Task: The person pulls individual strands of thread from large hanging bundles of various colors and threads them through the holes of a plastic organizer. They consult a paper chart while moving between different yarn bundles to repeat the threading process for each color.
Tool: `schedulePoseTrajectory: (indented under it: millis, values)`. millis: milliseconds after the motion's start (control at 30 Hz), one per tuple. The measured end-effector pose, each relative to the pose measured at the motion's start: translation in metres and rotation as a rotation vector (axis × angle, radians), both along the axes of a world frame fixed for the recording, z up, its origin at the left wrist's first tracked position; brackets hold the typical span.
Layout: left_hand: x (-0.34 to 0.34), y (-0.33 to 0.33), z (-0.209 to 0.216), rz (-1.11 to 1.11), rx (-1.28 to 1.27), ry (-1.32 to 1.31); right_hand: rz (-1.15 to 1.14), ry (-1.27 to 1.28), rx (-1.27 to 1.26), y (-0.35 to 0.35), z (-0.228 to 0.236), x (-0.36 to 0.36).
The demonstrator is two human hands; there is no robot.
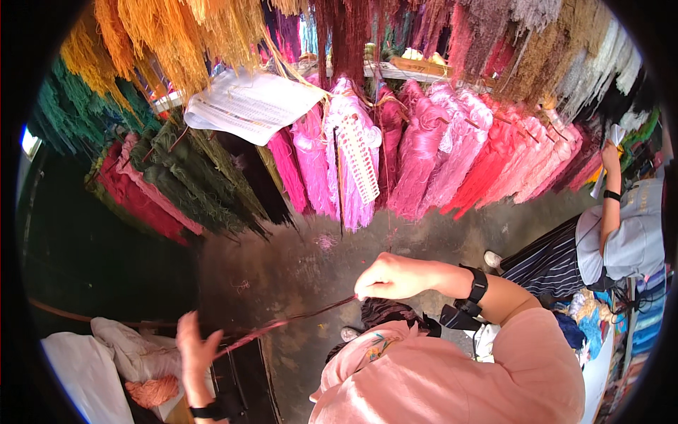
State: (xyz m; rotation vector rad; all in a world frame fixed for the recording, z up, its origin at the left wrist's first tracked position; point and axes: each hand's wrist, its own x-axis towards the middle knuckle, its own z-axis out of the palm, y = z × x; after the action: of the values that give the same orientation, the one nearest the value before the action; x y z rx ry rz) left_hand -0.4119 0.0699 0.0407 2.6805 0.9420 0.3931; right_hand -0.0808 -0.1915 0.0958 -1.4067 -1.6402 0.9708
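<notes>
A thin strand of dark red and pink yarn (272, 326) stretches slantwise between my hands. My right hand (395, 275) is closed, pinching the strand's upper end at the fingertips. Lower on the left, my left hand (196, 345) has its fingers stretched up and its thumb apart. The strand meets it beside the thumb; whether it loops round the hand or passes behind cannot be seen. Ahead of my hands hang skeins of pink yarn (417, 159), with a white card (359, 157) punched with rows of holes among them.
A printed paper sheet (254, 106) lies across the rack at left. Orange skeins (166, 42) and brown skeins (544, 56) hang overhead. Another person in a grey shirt (635, 230) stands at right. A pale cloth bundle (131, 346) and peach yarn (152, 390) lie at lower left.
</notes>
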Motion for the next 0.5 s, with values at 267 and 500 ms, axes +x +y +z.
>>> schedulePoseTrajectory:
  millis: [267, 500]
  values:
    - [0.175, -0.13, 0.017, -0.762, -1.365, -0.363, -0.031, -0.015, 0.132, 0.011, 0.029, -0.012]
    - [0.159, -0.086, 0.01, -0.622, -1.641, -0.686, -0.201, 0.002, 0.137, 0.007, 0.001, 0.016]
